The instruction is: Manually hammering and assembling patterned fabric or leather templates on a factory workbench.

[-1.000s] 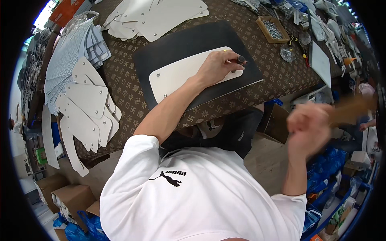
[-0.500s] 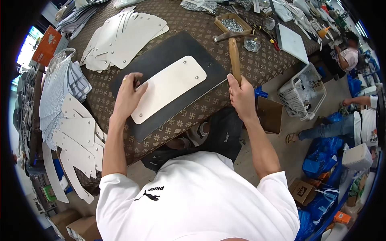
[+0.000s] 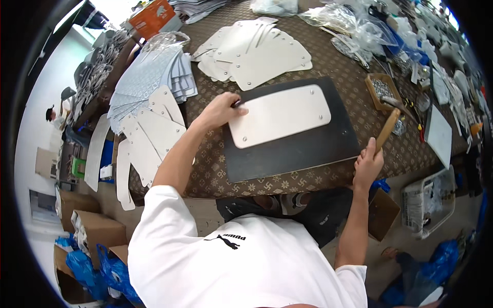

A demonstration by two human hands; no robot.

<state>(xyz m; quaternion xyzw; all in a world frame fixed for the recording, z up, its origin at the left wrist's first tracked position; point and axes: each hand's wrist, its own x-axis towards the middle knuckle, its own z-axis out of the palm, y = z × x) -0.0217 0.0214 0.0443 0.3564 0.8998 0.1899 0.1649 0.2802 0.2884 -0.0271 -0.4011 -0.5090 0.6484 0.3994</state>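
A white panel [image 3: 280, 119] with rounded corners and metal rivets lies flat on a black rectangular mat [image 3: 303, 149]. My left hand [image 3: 222, 110] is at the panel's upper left corner, with the thumb on its face and the fingers curled at its edge. The fingertips are partly hidden there. Off the mat's right edge, my right hand [image 3: 368, 165] is closed round the wooden handle of a hammer [image 3: 386, 131]. The hammer's head is up beside a wooden box of small metal rivets [image 3: 382, 88].
Fanned white riveted panels [image 3: 267, 56] lie beyond the mat on the patterned tablecloth [image 3: 267, 187]. More panels and bluish-white sheets [image 3: 146, 82] are stacked at left. A white basket [image 3: 429, 203] stands on the floor at right. Cartons [image 3: 100, 228] and blue bags sit lower left.
The view has swung left, so the table appears shifted rightward. My left hand now meets the panel's upper left corner, its fingers more curled. The hammer stays in my right hand.
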